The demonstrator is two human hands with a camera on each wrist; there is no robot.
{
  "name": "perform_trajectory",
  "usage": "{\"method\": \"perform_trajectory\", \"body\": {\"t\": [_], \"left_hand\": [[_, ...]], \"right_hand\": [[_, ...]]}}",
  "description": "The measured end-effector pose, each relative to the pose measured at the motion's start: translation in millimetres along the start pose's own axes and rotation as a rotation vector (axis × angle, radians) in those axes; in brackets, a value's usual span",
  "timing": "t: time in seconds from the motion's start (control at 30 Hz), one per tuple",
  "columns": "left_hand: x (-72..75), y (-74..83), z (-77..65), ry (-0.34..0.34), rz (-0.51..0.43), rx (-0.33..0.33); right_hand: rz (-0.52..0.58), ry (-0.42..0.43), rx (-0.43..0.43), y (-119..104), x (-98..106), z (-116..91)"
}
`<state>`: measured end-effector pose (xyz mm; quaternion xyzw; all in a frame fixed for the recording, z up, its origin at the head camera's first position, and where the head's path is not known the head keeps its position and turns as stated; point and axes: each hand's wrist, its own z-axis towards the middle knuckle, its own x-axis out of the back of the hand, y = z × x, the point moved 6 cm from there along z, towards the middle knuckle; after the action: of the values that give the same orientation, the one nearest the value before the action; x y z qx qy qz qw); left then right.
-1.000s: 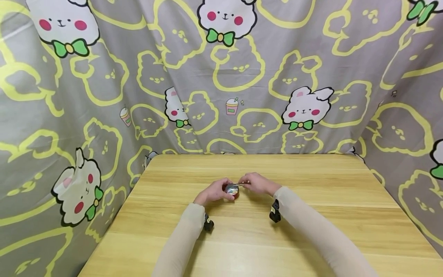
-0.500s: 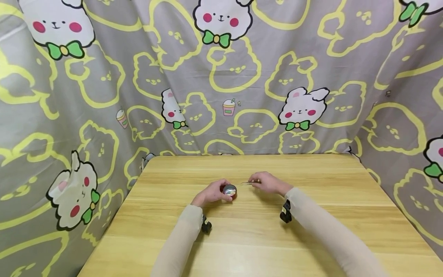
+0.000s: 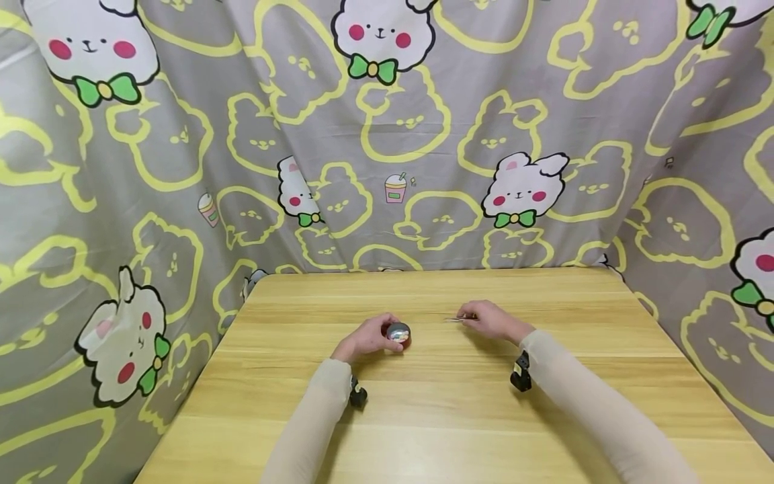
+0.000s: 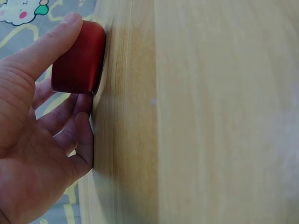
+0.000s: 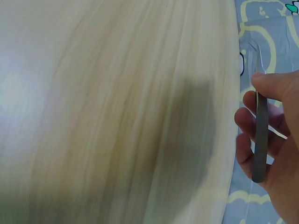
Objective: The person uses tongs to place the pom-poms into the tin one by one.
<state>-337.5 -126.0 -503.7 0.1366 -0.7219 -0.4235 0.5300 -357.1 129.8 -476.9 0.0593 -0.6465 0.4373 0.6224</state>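
My left hand grips a small round red tin with the thumb on one side and fingers around the other. Seen from the head, the tin's top looks dark-rimmed and shiny, with small colourful patches; whether these lie inside or are printed cannot be told. The tin is on or just above the tabletop. To its right, my right hand pinches a pair of metal tweezers between thumb and fingers. The tweezers' thin tips point left toward the tin, well apart from it. Nothing can be made out between the tips.
A light wooden table spreads beneath both hands. Grey curtains with yellow outlines and white cartoon animals hang behind and at both sides. Each wrist carries a small black camera.
My right hand has drawn away to the right with the tweezers, whose tips were over the tin a second ago. My left hand keeps its hold on the tin in nearly the same place.
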Motion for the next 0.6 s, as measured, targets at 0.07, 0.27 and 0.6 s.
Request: {"method": "perform_trajectory", "body": {"t": [0.07, 0.27, 0.6], "left_hand": [[0.0, 0.2, -0.3, 0.000, -0.005, 0.002], [-0.6, 1.2, -0.6, -0.004, -0.013, 0.010], [-0.2, 1.0, 0.7, -0.004, -0.006, 0.018]], "right_hand": [[-0.009, 0.010, -0.004, 4, 1, -3], [-0.058, 0.030, 0.011, 13, 0, -12], [-0.094, -0.010, -0.041, 20, -8, -21]]}}
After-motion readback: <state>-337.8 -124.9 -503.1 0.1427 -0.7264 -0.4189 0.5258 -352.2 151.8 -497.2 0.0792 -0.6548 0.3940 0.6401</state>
